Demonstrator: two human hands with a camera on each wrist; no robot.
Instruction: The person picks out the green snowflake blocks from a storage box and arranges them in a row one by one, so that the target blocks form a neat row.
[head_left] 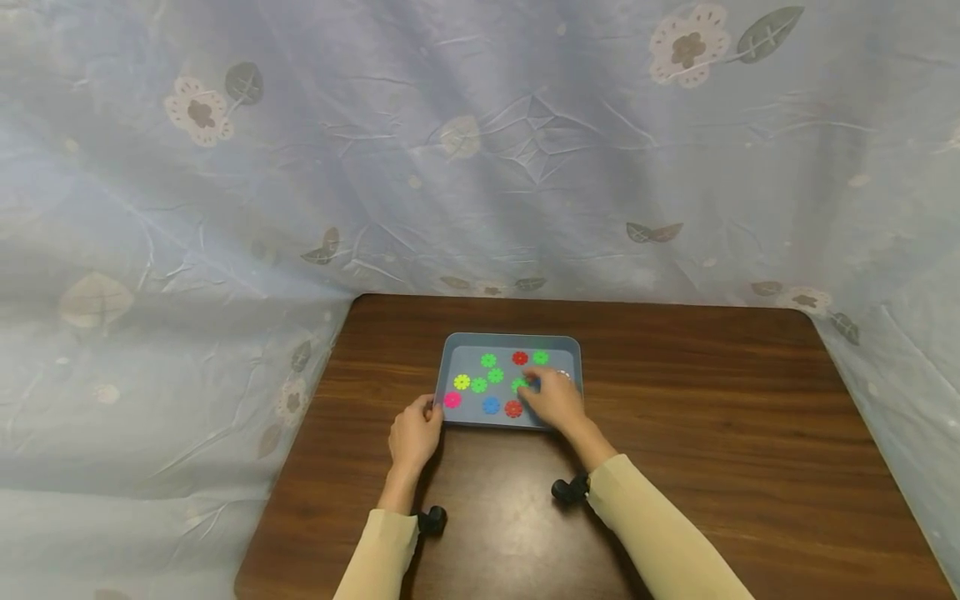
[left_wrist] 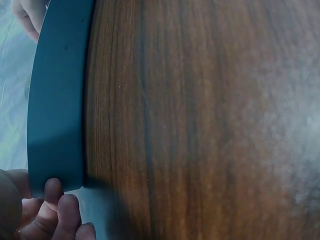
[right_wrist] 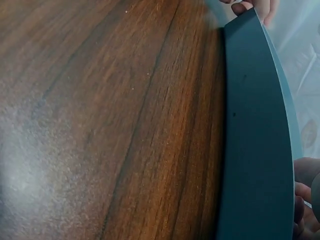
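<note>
A shallow blue-grey tray [head_left: 465, 417] holds several flat, flower-shaped plastic discs. My left hand [head_left: 416, 431] grips the tray's near left corner; in the left wrist view its fingertips [left_wrist: 53, 190] curl against the outer wall. Over the right part of the tray is my right hand [head_left: 557, 400], with thumb and fingertips right at a green disc [head_left: 519, 385]; I cannot tell whether they pinch it. A white disc [head_left: 564, 375] is partly hidden behind this hand. In the right wrist view the tray wall hides most of the right fingers [right_wrist: 301, 192].
Around the tray lie a yellow disc [head_left: 462, 382], a pink disc [head_left: 452, 400], a blue disc [head_left: 491, 406], two red ones and other green ones. The tray stands on a dark wood table [head_left: 697, 417]. Behind hangs a flowered curtain [head_left: 480, 167].
</note>
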